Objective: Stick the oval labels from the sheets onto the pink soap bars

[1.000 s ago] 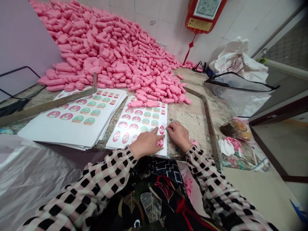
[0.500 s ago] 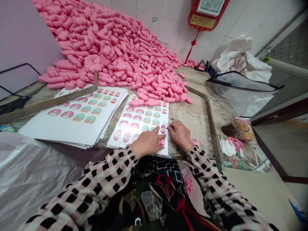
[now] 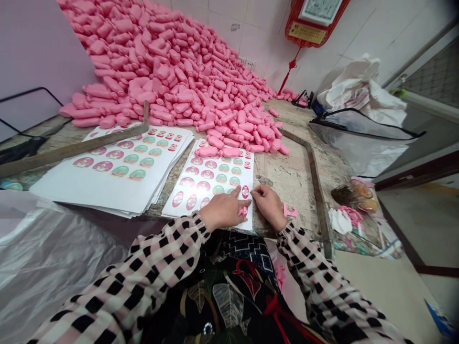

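A white sticker sheet (image 3: pixel 186 193) with pink and green labels lies in front of me. Over its lower right part is my left hand (image 3: pixel 225 209), fingers spread, with a small pink piece (image 3: pixel 243 210) under or between its fingers. A pink oval label (image 3: pixel 245 191) shows just beyond those fingertips. My right hand (image 3: pixel 268 204) is at the sheet's right edge, thumb and index finger pinched beside that label; what they hold is too small to make out. Two pink bottle-shaped pieces (image 3: pixel 206 151) rest on the sheet's top.
A large heap of pink pieces (image 3: pixel 172 71) covers the back left. At left, a stack of sticker sheets (image 3: pixel 96 188) lies under a wooden strip (image 3: pixel 71 149). Another strip (image 3: pixel 315 191) runs along the right, near a clear bag (image 3: pixel 362 138) and a pink part (image 3: pixel 289 210).
The view has shifted slightly, moving the scene a little to the right. Both hands keep nearly the same place on the sheet; the pink part beside my right wrist shows more fully.
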### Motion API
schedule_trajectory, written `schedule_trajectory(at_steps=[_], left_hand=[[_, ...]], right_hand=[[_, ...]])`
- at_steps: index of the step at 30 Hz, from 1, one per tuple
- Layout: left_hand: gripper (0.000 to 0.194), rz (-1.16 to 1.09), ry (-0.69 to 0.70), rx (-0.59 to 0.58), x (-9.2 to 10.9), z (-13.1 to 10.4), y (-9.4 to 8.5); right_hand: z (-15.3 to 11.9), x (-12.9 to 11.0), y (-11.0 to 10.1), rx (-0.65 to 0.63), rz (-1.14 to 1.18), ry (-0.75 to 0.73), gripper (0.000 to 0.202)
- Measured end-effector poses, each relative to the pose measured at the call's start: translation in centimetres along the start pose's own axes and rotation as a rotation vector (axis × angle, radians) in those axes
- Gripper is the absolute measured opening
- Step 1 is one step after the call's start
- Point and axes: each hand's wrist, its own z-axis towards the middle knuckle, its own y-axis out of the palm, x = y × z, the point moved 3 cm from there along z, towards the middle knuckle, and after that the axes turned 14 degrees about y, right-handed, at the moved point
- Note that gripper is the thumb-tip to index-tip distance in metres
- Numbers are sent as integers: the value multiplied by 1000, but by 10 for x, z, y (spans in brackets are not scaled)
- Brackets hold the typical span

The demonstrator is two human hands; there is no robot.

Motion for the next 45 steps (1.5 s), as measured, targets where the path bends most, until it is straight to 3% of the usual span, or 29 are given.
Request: schedule_trajectory(at_steps=[9, 16, 20, 22, 25, 27, 29, 31, 33, 38, 45], left_hand=[[58, -128, -31, -14, -7, 5, -2], [57, -128, -24, 2, -8, 6, 0], [56, -140, -16, 34, -5, 2, 0], [53, -190, -18, 124, -4, -4, 0], [49, -499, -91, 466, -6, -17, -3], [48, -928, -183, 725, -10, -26, -2], [49, -1422, -268, 868, -10, -32, 2], [51, -1799, -324, 912, -7, -34, 4], [54, -1987, -353, 912, -4, -36, 6], [60, -2081, -349, 870, 0, -36, 11], [58, -2110, -315, 856, -1, -34, 17]], right_hand=[[-3, -18, -12, -16, -108, 32, 34], [-14, -39, -21, 172, -273, -146, 22], [-15, -36, -33, 240, -140, -103, 26], [-13, -30, -38, 183, 11, -30, 30], [-17, -25, -38, 15, 405, -5, 34], [-27, -28, -34, -86, 676, -37, 34], [-43, -36, -27, -179, 808, -67, 31], [-60, -45, -21, -244, 799, -95, 30], [-72, -52, -17, -247, 727, -123, 31], [-81, -57, -14, -148, 531, -177, 29], [-85, -58, -14, -116, 401, -218, 25]])
